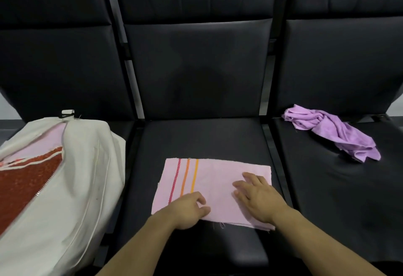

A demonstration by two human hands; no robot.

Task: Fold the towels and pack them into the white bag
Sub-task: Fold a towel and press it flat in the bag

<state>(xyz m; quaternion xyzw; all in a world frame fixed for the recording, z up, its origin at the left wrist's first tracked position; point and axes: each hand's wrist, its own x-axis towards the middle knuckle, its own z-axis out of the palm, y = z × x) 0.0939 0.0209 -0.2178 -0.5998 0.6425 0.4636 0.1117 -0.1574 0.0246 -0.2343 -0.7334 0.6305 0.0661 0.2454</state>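
Note:
A pink towel [214, 179] with red, orange and yellow stripes lies folded flat on the middle black seat [196, 140]. My left hand [189, 210] rests on its near edge with the fingers curled against the cloth; whether it pinches the edge I cannot tell. My right hand [257, 197] lies flat on the towel's right part, fingers spread. The white bag [87, 177] sits unzipped on the left seat, with a red towel [24, 188] and a pink towel [51, 138] inside. A crumpled purple towel [333, 131] lies on the right seat.
Three black padded seats stand in a row with tall backrests [196, 61] behind them. Dark metal gaps separate the seats. The front edge of the middle seat [218, 251] is near my forearms.

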